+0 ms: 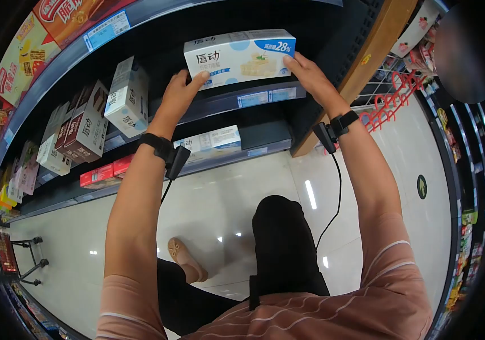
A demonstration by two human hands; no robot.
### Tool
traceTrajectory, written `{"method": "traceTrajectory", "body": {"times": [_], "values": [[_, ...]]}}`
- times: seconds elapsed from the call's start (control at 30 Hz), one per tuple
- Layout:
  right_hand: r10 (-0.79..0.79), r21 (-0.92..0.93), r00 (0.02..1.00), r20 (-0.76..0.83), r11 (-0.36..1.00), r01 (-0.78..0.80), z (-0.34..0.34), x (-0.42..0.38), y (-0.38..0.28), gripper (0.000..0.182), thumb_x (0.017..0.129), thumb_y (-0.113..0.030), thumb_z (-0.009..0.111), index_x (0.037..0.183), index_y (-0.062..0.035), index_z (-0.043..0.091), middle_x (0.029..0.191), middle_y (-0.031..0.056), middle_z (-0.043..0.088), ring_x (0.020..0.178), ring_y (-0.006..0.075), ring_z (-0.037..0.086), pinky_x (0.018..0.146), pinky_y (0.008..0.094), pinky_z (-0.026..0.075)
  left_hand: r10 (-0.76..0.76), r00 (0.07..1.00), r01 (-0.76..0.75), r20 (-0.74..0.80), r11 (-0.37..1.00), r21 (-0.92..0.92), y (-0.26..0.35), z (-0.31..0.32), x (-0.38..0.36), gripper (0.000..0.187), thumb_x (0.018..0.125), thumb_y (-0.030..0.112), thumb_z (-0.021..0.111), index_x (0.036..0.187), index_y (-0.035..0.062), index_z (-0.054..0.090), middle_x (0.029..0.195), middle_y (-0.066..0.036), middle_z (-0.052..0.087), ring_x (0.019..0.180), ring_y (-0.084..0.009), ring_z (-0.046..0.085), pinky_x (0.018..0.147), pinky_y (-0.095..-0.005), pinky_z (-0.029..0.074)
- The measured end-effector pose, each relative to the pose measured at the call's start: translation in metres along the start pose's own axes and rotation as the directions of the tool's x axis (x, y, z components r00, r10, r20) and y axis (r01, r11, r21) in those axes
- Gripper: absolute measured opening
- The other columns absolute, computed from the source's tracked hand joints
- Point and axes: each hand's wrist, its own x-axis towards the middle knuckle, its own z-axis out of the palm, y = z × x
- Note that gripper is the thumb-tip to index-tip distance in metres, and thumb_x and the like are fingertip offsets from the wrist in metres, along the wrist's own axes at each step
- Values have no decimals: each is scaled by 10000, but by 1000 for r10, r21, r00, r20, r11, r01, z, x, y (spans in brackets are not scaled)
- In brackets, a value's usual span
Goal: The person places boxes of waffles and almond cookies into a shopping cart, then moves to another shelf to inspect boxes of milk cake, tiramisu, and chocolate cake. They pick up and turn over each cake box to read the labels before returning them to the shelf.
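Both hands are full with one box: left hand [183, 93] on its left end, right hand [313, 78] on its right end, thumbs on front, other fingers mostly hidden. End grip probably keeps the long box level and its print clear.

Box [234, 61] is at a shelf [220, 106], front toward the wearer; can't tell if its base bears on it. 2 tags [256, 98] on the edge just below box, presumably for goods above.

Left of box: 1 white carton [126, 102], end-on, likely to save width. Farther left: at least 1 brown carton [86, 135].

Below box: at least 1 white pack [215, 138], front-out, partly hidden. Below-left: 2 red packs [98, 176] visible.
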Motion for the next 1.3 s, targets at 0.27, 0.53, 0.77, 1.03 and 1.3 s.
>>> {"method": "traceTrajectory", "body": {"times": [0.27, 0.53, 0.77, 1.03, 1.3], "values": [[31, -152, 992, -126, 987, -50, -4, 2, 20, 412, 1002, -302, 542, 1305, -29, 600, 1195, 161, 676, 1106, 261, 622, 987, 350, 446, 64, 997, -54, -31, 966, 253, -3, 33, -4, 685, 911, 540, 630, 1227, -67, 614, 1144, -269, 625, 1126, -388, 585, 989, -444, 446], [-84, -242, 964, -253, 970, 21, -4, -7, 32, 371, 1014, -180, 496, 1327, 5, 565, 1217, 161, 671, 1148, 240, 616, 1001, 324, 446, 86, 994, -69, -72, 974, 217, 1, 39, -12, 582, 953, 400, 596, 1348, -23, 543, 1208, -263, 635, 1197, -402, 564, 1022, -457, 433], [-85, -212, 950, -301, 977, 20, -5, -16, 62, 390, 1009, -112, 460, 1379, -1, 515, 1267, 185, 645, 1207, 255, 597, 1042, 322, 426, 158, 985, -142, -68, 970, 198, 2, 53, -7, 507, 973, 335, 552, 1328, -28, 562, 1216, -248, 636, 1200, -395, 559, 1046, -456, 415], [-51, -152, 964, -260, 988, 11, -7, -29, 52, 436, 1002, -103, 464, 1423, 10, 461, 1337, 215, 602, 1287, 281, 549, 1093, 331, 389, 156, 987, -148, -48, 978, 145, 3, 49, -15, 503, 964, 314, 575, 1330, -30, 564, 1225, -234, 636, 1227, -393, 547, 1061, -462, 403], [-336, -447, 872, -356, 881, 157, 1, -79, 48, 471, 961, -103, 494, 1408, 39, 463, 1418, 271, 512, 1327, 347, 511, 1102, 378, 393, 591, 749, -417, -300, 772, 479, 32, -61, -52, 357, 899, 180, 693, 1216, 34, 619, 1216, -190, 619, 1185, -374, 556, 1031, -442, 423]]}}
